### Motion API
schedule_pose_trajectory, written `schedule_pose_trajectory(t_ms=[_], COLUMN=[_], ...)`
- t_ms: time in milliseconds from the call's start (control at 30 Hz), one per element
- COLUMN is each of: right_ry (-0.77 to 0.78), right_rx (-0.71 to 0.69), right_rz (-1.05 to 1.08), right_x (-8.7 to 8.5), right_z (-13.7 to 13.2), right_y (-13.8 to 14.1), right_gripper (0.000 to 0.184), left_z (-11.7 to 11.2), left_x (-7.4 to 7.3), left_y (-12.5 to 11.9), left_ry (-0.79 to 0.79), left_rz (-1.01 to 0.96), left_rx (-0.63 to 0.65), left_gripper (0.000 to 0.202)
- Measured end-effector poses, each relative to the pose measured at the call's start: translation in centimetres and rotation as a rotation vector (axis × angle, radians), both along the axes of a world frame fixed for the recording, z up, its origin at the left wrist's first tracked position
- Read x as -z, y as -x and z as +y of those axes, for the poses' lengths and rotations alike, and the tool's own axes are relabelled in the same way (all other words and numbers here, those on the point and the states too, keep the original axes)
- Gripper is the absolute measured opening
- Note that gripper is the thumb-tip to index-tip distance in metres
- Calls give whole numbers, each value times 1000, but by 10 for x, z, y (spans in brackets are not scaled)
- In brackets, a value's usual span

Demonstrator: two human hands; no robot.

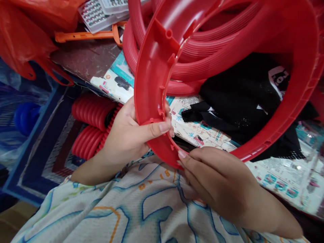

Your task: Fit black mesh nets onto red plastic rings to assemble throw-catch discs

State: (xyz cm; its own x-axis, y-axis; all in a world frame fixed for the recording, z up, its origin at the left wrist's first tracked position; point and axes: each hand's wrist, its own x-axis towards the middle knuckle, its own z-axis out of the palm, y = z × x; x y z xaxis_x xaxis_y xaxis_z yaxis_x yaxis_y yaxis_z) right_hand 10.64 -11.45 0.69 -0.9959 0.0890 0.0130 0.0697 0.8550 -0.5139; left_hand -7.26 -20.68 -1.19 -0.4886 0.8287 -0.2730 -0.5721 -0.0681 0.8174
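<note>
A large red plastic ring [152, 77] is held tilted up in front of me, its hollow inner side with small ribs and pegs facing me. My left hand [134, 130] grips the ring's lower left part, thumb pressed on the inner face and fingers behind it. At the ring's bottom, my right hand [215, 175] pinches the inner edge between thumb and fingers. Its fingertips are partly hidden. Behind the ring, several ridged red rings [197, 67] lie stacked on the table.
Black cloth [235, 98] lies on a printed cardboard sheet [273, 175]. At the back left are an orange plastic strip [86, 36], clear trays of small round pieces [93, 15] and an orange bag [27, 30]. Below left, a blue crate [30, 148] stands near ribbed red parts [91, 111].
</note>
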Motion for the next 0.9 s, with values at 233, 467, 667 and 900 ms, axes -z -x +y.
schedule_pose_trajectory(t_ms=[233,467,667,900], right_ry=[-202,-479,-353,-373], right_rx=[-126,-281,-144,-102], right_rz=[66,226,245,300], right_x=[-15,-20,-15,-8], right_z=[4,0,3,2], right_y=[9,15,17,19], right_gripper=[25,17,23,34], left_z=[1,-1,-4,-10], left_x=[2,-3,2,8], left_y=[2,2,-10,-23], left_ry=[-6,0,-99,87], left_rz=[-75,-128,-93,29], left_rx=[-8,-8,-49,104], left_gripper=[18,16,17,36])
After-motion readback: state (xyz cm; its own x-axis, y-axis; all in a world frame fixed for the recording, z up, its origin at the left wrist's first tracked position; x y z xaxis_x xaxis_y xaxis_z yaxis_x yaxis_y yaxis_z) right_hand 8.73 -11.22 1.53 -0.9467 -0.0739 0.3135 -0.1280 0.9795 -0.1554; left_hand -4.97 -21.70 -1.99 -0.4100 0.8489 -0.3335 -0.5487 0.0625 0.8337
